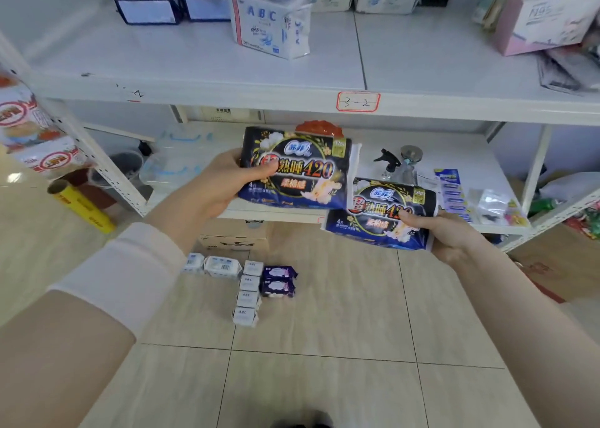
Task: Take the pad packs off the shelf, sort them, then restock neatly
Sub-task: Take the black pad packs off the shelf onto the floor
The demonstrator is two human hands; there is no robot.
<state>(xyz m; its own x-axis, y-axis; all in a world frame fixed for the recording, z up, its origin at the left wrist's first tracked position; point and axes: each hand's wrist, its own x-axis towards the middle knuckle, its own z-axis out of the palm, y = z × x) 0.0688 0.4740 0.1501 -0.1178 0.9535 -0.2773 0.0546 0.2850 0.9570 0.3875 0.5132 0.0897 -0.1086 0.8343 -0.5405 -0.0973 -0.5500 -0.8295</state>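
- Left hand (224,185) grips one dark pack (297,167); right hand (451,232) grips its twin (383,213), both before the lower shelf (454,154)
- ABC pack (269,24) stands on the upper shelf (194,57)
- Sorted packs (250,288) lie in rows on the floor (324,379)
- Spray bottle (388,164) sits behind the twin

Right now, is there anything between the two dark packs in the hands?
No. In the head view, the left hand's dark pack and the right hand's dark pack overlap at their corners, so no gap shows between them.
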